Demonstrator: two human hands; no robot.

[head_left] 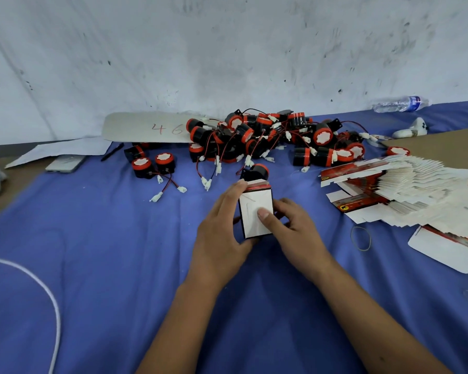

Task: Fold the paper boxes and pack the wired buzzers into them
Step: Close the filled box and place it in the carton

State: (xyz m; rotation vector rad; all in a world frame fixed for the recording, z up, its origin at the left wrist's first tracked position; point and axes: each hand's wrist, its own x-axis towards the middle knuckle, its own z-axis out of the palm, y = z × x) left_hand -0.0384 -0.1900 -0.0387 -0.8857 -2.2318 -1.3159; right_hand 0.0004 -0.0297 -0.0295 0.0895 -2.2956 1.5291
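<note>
So I've got the small white-and-red folded paper box [256, 215] near the middle of the blue cloth [106, 238]. My left hand [222, 228] is wrapped round its left side and my right hand [289, 225] pinches it, thumb flat on the white panel. Thin card feels light and crushable, so I'd hold it by the edges. The pile of black-and-red wired buzzers [268, 139] sits just beyond, and the flat box blanks [405, 190] are off to the right.

Matt blue cloth [119, 252], white paper box [256, 214] (glossy red edge), black-and-red plastic buzzers [268, 136]
</note>
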